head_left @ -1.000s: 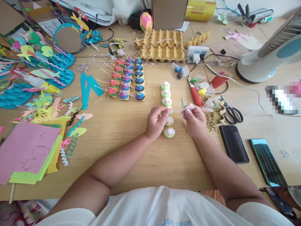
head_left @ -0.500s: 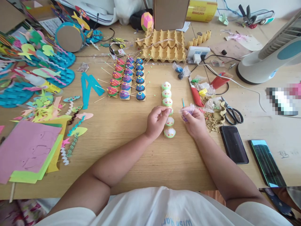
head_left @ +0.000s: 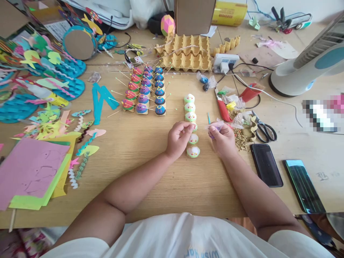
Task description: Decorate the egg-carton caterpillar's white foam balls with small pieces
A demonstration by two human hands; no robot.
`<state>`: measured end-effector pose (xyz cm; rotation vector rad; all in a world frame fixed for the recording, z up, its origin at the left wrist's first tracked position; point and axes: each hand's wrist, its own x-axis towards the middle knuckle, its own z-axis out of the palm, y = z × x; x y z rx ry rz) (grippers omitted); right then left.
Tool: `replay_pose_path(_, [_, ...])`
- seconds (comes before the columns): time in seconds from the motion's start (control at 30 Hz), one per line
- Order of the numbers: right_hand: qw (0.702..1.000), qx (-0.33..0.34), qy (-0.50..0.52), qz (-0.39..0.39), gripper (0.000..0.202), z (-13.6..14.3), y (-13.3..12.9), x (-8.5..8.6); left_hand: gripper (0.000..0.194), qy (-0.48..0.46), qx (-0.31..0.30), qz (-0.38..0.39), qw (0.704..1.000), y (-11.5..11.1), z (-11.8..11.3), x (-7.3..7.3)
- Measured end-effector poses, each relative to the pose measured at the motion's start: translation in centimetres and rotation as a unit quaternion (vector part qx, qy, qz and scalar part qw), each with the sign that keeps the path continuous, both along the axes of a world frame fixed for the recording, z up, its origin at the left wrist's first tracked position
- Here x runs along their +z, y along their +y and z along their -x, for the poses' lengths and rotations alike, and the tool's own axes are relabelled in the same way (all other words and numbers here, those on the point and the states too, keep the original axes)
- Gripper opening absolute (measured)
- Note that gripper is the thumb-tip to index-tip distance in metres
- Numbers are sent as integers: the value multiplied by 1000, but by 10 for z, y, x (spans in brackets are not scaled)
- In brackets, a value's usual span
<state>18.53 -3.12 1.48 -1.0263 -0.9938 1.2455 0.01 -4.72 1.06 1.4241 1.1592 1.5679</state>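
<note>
My left hand [head_left: 177, 140] is closed in a pinch over the row of small white-and-green decorated cups [head_left: 193, 152]; what its fingertips hold, if anything, is too small to make out. To the right, my right hand [head_left: 223, 140] grips a small clear plastic bag [head_left: 218, 125] with something purple in it. A thin blue stick [head_left: 209, 118] lies just beyond that bag. The cups have red and yellow dots on their white tops, and my left fingers partly hide one of them. Farther back stand rows of red, purple and blue decorated cups [head_left: 143, 98] with pins in some.
An egg carton [head_left: 185, 53] lies at the back. On the right are scissors [head_left: 264, 132], a black phone [head_left: 266, 165], a second phone [head_left: 303, 186] and a white fan [head_left: 301, 68]. Paper cutouts and coloured sheets [head_left: 34, 168] cover the left side.
Both hands hold nearly the same place and grip. The bag in my right hand has shifted slightly, and the whole view has moved a little.
</note>
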Motion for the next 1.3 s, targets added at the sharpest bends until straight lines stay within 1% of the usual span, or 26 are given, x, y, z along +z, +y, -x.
replay_pose_path(0.1, [1000, -3, 17, 7, 42, 2, 0, 3, 33, -7, -1, 2, 1000, 0, -1, 0])
replay_pose_path(0.23, [999, -10, 26, 20, 44, 0, 2, 2, 36, -13, -5, 17, 1000, 1, 0, -2])
replay_pose_path(0.37, [999, -40, 18, -17, 45, -4, 4, -1, 38, -32, -9, 38, 999, 1, 0, -2])
replay_pose_path(0.43, [998, -42, -29, -38, 45, -6, 3, -1, 39, -50, -11, 46, 998, 1, 0, 0])
replay_pose_path(0.5, [990, -35, -125, -57, 41, -7, 3, -2, 41, -73, -16, 53, 996, 1, -1, 1])
replay_pose_path(0.6, [957, -48, -273, -87, 27, -9, 1, -6, 46, -100, -20, 69, 992, 2, -2, 3])
replay_pose_path(0.7, [927, -83, -350, -102, 14, -11, 2, -11, 51, -104, -18, 82, 991, 2, -2, 4])
replay_pose_path(0.77, [900, -99, -408, -113, 10, -14, 4, -14, 53, -99, -19, 86, 991, 1, -2, 4])
replay_pose_path(0.8, [882, -108, -441, -123, 13, -15, 5, -14, 54, -95, -19, 87, 992, 1, -2, 4])
replay_pose_path(0.9, [826, -159, -514, -169, 40, -16, 4, -14, 55, -83, -18, 84, 993, 0, -2, 4])
replay_pose_path(0.93, [811, -175, -527, -186, 46, -16, 3, -13, 55, -79, -20, 84, 993, 0, -2, 4])
replay_pose_path(1.0, [790, -188, -540, -220, 51, -14, -1, -10, 56, -70, -27, 86, 993, -1, -2, 3])
replay_pose_path(1.07, [780, -179, -539, -261, 45, -11, -5, -6, 55, -60, -35, 86, 994, -2, -2, 4])
replay_pose_path(1.17, [768, -168, -522, -331, 32, -7, -12, 2, 51, -33, -47, 61, 996, -4, -2, 6])
replay_pose_path(1.23, [763, -153, -510, -367, 28, -5, -15, 5, 49, 3, -60, 36, 998, -6, -1, 8])
replay_pose_path(1.3, [761, -123, -497, -399, 27, -3, -18, 6, 46, 52, -72, 3, 996, -7, 0, 10])
